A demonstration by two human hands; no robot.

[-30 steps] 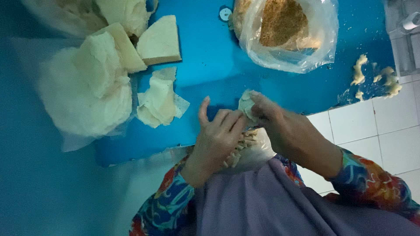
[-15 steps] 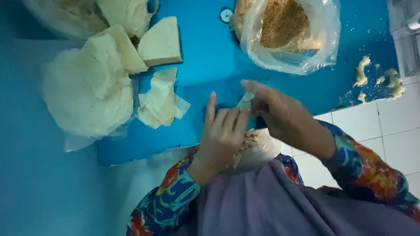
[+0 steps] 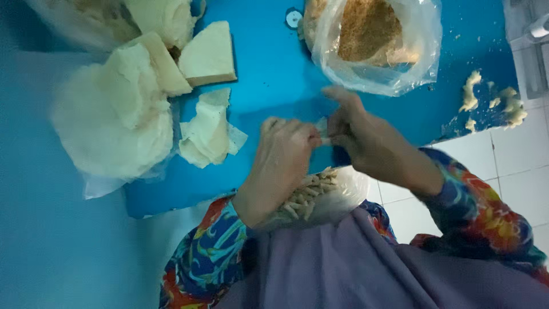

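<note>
small wrapper (image 3: 322, 129) between both hands

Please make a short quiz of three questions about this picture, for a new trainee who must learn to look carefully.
1. True or false: both hands are touching the small pale piece above the blue board.
2. What fills the clear plastic bag at the top? A) brown crumbs B) green leaves C) red sauce
3. Where do the thin pale sticks lie?

Key
1. True: the left hand and right hand pinch the small pale piece between them over the blue board.
2. A: the clear plastic bag holds brown crumbs.
3. The thin pale sticks lie in a heap under the left hand, near the lap.
</note>
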